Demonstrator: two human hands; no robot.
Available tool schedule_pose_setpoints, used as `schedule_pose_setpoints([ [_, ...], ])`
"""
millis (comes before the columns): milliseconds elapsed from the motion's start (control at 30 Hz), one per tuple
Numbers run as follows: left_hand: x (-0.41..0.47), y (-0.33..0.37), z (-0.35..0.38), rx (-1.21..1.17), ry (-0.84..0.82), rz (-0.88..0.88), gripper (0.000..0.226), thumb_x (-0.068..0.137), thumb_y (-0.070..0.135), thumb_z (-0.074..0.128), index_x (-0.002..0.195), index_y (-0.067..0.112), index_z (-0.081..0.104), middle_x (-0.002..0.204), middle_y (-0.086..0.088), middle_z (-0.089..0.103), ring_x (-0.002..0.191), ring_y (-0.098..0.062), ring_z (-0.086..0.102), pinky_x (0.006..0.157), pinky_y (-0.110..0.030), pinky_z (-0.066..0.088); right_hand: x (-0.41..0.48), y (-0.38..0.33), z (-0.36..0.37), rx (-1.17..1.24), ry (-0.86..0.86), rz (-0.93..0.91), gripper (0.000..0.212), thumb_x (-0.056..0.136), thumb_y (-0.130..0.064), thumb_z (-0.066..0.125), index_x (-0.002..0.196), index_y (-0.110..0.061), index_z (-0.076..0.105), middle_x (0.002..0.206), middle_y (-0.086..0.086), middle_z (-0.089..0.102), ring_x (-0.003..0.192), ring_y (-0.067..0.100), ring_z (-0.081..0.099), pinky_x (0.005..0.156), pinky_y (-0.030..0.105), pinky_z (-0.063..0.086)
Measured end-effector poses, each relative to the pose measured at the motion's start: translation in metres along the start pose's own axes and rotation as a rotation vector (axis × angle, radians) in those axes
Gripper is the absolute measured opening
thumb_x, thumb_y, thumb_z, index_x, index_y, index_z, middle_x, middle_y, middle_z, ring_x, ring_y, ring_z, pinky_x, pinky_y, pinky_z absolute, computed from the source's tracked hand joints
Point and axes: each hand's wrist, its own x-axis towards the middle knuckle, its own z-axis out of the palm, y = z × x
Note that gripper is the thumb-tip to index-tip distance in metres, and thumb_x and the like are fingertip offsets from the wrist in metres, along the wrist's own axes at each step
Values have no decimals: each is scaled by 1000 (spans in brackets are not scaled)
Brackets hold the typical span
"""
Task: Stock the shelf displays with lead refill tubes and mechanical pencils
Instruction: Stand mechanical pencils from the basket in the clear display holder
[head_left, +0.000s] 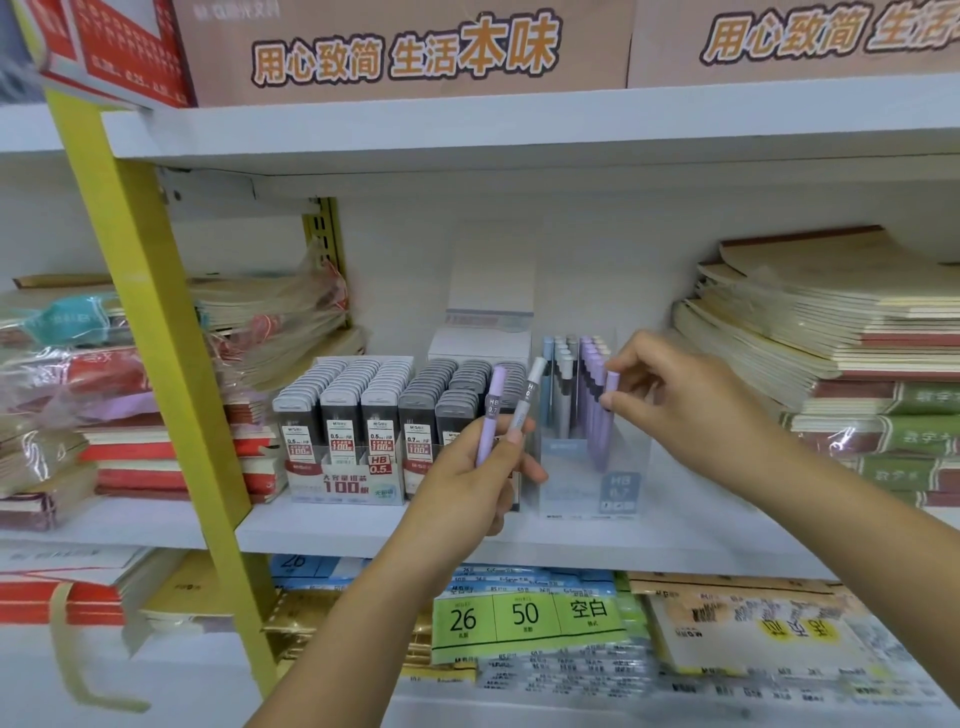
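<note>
A yellow upright carries white shelf boards before a white back panel. Printed cardboard boxes sit on the top board. Stacked notebooks fill the middle board's right end.

Lilac pencil, yellow upright

**Lead tubes**: dark bodies with pale grey caps, upright in packed rows in a printed carton marked HB 0.5. Touching it on the right is a second batch with darker caps, labelled 0.7.

**Display**: a clear box marked HB 0.7, just right of the tubes. It holds stocked pencils upright in blue, grey and lilac rows.

**Lilac pencil** and **grey pencil**: tilted, caps up, gripped together in the left hand.

**Third pencil**: lilac, upright, pinched near its top by the right hand, its lower part inside the display.
</note>
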Motion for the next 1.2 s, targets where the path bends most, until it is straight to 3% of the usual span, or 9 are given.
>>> schedule_pose_setpoints([
  [100,-2,1,1,-24,-50,26,20,105,33,47,110,34,66,85,0,73,49,-6,38,44,-18,32,2,-3,5,-114,-9,-28,18,86,-21,71,97,-21,57,81,-19,48,81,7,42,64,9,30],
  [200,-4,4,1,-43,-105,57,22,105,32,45,114,31,66,85,-1,72,50,-7,38,47,-19,33,0,-15,4,-86,102,-14,19,89,-23,66,105,-21,57,90,-13,46,77,1,44,65,7,33],
  [267,-6,6,3,-38,-147,77,22,104,35,47,114,32,66,85,-1,72,51,-7,39,49,-19,36,-6,-29,4,160,157,38,23,90,-25,64,112,-24,58,89,-12,57,76,1,52,65,7,38],
  [367,-8,9,7,-9,-197,86,22,101,42,49,113,37,66,86,-2,72,52,-8,41,50,-20,39,-11,-49,8,635,22,159,28,91,-17,64,117,-24,60,86,2,72,77,7,65,71,15,50],
  [533,-10,7,4,82,-141,55,19,104,41,45,110,43,63,89,1,74,52,-7,47,46,-21,42,-4,-48,-3,807,125,182,18,92,-6,60,107,-16,60,78,7,72,67,13,67,56,19,50],
  [667,-7,4,-5,159,-22,38,17,103,42,46,95,45,61,80,9,71,48,-4,40,46,-17,34,13,-30,-26,504,253,37,18,93,-15,61,102,-29,56,83,-2,72,74,8,64,66,20,46],
  [833,-2,3,-3,114,-1,4,15,95,49,47,92,42,60,78,9,68,47,-5,39,42,-18,31,19,-22,-11,31,44,-38,18,92,-26,61,108,-32,56,91,-11,63,79,0,53,63,9,35],
  [967,0,0,-4,61,28,-13,31,105,34,37,83,38,58,77,4,68,46,-7,35,41,-19,27,16,-18,3,-61,-14,-40,19,92,-31,60,110,-34,55,91,-17,53,85,-9,47,65,7,34],
  [1200,-3,-3,-9,119,47,82,22,105,35,41,94,30,59,76,6,68,53,-11,41,47,-22,35,17,-13,10,-42,-27,-68,20,90,-33,61,105,-36,48,73,-15,57,75,-8,46,59,19,32],
])
